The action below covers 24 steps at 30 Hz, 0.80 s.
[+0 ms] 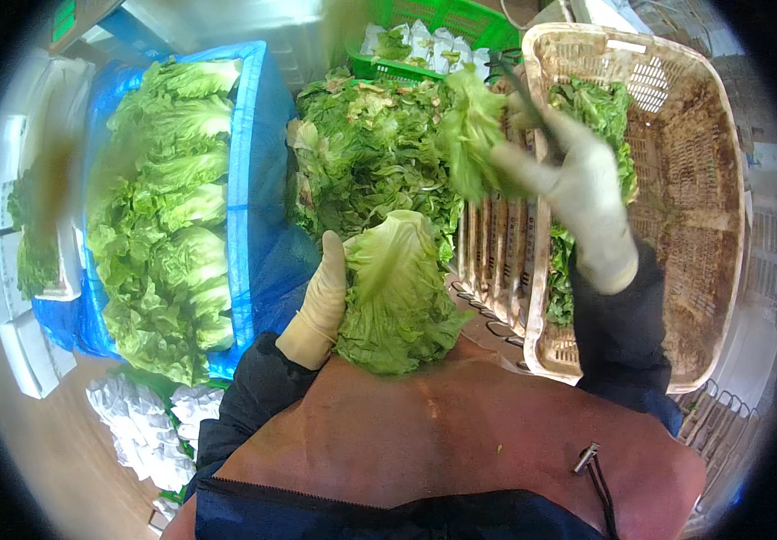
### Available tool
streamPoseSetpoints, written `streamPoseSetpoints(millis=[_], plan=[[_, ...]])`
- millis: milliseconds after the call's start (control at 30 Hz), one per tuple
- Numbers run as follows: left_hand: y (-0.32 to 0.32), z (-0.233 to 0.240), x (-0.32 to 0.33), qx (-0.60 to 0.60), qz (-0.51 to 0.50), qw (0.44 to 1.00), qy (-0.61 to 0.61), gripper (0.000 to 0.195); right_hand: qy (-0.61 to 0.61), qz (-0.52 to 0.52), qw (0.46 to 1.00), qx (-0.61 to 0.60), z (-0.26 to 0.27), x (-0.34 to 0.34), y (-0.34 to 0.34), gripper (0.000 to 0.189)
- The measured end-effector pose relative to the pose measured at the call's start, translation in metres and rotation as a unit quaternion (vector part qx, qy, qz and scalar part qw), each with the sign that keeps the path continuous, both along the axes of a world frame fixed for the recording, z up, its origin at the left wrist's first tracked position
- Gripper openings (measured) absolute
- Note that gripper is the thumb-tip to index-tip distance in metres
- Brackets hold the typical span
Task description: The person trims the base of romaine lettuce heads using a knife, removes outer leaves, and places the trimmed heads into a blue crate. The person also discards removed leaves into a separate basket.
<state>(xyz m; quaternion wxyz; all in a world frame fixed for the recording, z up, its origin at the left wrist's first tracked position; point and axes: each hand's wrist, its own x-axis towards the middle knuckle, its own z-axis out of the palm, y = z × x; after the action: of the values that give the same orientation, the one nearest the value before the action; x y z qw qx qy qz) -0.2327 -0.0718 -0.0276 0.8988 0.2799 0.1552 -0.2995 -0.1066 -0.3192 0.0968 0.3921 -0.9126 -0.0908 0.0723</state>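
Observation:
My left hand (314, 310), in a pale glove, holds a head of leaf lettuce (398, 297) in front of my apron, with its pale base end turned away from me. My right hand (594, 196), also gloved and blurred by motion, is raised over the near wall of a dirty pale plastic basket. It grips a dark, blade-like tool (528, 98) that looks like a knife. Loose lettuce leaves (472, 131), also blurred, hang at its fingers; how they are held is unclear. Past the held head lies a heap of trimmed leaves (375, 148).
At left, a blue tarp-lined container (246, 189) holds rows of lettuce heads (192, 202). The dirty plastic basket (688, 196) at right has leaves inside. Behind the heap stands a green crate (456, 13) with white-wrapped items. White wrapped bundles (135, 425) sit at lower left.

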Motion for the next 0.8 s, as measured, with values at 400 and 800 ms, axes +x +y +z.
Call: streamPoseSetpoints(millis=[400, 800], plan=[[0.087, -0.017, 0.024, 0.367, 0.032, 0.906, -0.21, 0.079, 0.378, -0.001, 0.884, 0.276, -0.069, -0.025, 0.013, 0.054], [0.06, 0.029, 0.023, -0.012, -0.004, 0.996, -0.084, 0.093, 0.393, 0.017, 0.88, 0.266, -0.051, -0.021, 0.056, 0.056]])
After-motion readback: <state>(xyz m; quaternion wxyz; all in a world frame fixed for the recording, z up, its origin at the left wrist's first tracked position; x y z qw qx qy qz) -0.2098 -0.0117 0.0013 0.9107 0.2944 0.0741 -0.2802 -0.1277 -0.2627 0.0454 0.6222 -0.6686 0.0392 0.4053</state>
